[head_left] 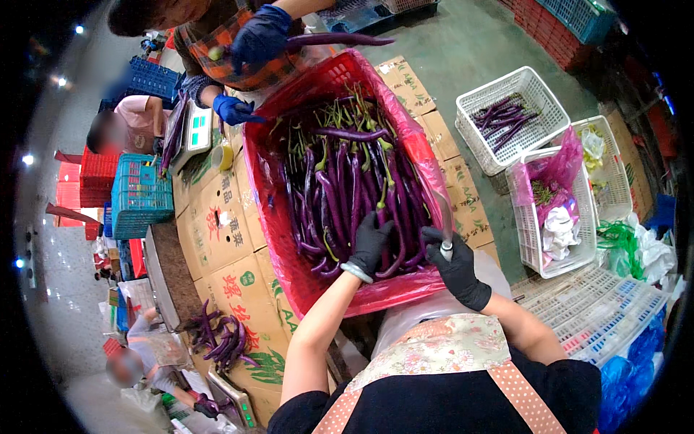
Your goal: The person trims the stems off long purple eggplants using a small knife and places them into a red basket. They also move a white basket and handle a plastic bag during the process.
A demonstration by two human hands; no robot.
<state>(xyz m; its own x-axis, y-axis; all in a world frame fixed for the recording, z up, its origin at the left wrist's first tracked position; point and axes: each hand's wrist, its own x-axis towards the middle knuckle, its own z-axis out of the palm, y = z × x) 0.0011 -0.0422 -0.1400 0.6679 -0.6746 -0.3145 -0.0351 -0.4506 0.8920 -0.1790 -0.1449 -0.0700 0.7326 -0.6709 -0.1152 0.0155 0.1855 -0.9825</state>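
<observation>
A large pink bag-lined crate [262, 155] holds several long purple eggplants [329, 195] with green stems. My left hand [371, 242], in a black glove, reaches into its near part, fingers closed round an eggplant among the others. My right hand [457, 273], also gloved in black, is at the crate's right rim, holding a knife [447, 249] with a pale handle, blade upward. Across the crate, a co-worker's raised blue-gloved hand [256, 36] holds a long eggplant [340, 40]; the other blue-gloved hand [235, 108] is by the far left corner.
Flattened cardboard [217, 231] lies under the crate, with an eggplant pile [224, 336] on it. White baskets [513, 159] stand rightward, one holding eggplants. A digital scale [196, 134] and blue crate [141, 195] are leftward. Two other workers [134, 123] are at left. Stacked grates [593, 318] lie lower right.
</observation>
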